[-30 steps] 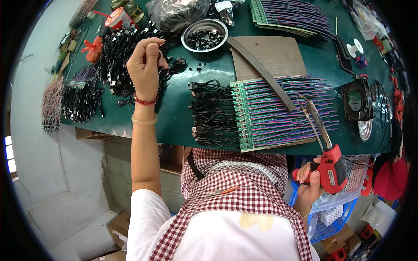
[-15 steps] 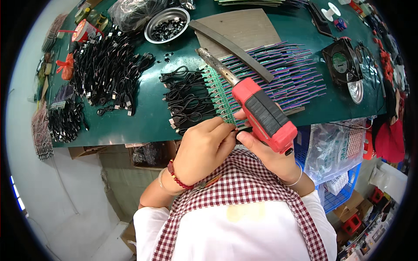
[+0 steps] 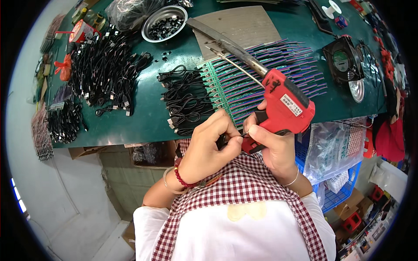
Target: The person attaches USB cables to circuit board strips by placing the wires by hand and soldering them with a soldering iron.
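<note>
The left hand (image 3: 208, 145) pinches a thin black cable (image 3: 244, 133) in its fingers by the green desk's (image 3: 150, 113) near edge, reaching the right thumb. The right hand (image 3: 277, 150) grips a red plastic soldering gun (image 3: 285, 104). Bare desk separates looped black cables (image 3: 187, 108) from a black cable pile (image 3: 102, 69).

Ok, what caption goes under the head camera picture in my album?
Right hand gripping a red soldering gun, left hand close by, near black cables and green boards.

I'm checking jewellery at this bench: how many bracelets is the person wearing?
3: a red beaded bracelet and a pale bangle above the left hand, plus a thin pale bracelet above the right hand. Overlap may hide another.
</note>
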Motion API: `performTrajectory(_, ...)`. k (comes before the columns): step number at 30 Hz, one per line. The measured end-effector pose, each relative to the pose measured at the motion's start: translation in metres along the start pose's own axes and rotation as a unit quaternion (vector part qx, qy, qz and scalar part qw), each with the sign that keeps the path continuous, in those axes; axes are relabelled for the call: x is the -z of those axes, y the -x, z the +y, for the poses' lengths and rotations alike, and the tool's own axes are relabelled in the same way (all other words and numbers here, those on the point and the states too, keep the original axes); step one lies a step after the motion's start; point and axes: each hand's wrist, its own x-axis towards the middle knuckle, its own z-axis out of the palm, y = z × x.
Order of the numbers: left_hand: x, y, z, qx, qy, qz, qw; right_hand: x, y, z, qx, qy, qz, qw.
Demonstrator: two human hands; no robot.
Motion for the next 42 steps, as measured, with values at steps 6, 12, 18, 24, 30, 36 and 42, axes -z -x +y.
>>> performTrajectory(6, 0.006, 0.004, 0.001, 0.039, -0.027, 0.024, 0.999, 0.018, -0.004, -0.008, 0.061, -0.044, 0.020, 0.997)
performTrajectory(12, -0.004, 0.002, 0.002, 0.045, -0.045, 0.009, 0.998, 0.009, 0.003, -0.010, 0.008, 0.123, -0.077, 0.989)
performTrajectory(18, -0.004, 0.001, 0.006, 0.146, -0.001, 0.028, 0.989, 0.006, 0.005, -0.005, -0.004, 0.116, -0.026, 0.993)
performTrajectory(24, -0.005, 0.005, -0.002, 0.102, -0.082, 0.017, 0.991, 0.018, 0.001, -0.003, 0.033, 0.138, 0.039, 0.989)
performTrajectory(30, -0.007, 0.002, 0.007, 0.031, -0.159, 0.011, 0.987, 0.015, -0.002, -0.001, 0.129, 0.212, -0.091, 0.965)
performTrajectory(36, -0.010, 0.007, 0.006, 0.035, -0.123, 0.015, 0.992, 0.009, 0.001, 0.006, 0.054, 0.153, -0.080, 0.984)
performTrajectory(42, -0.012, 0.010, 0.004, 0.056, -0.074, 0.064, 0.994, 0.005, 0.004, 0.010, 0.092, -0.017, 0.005, 0.996)
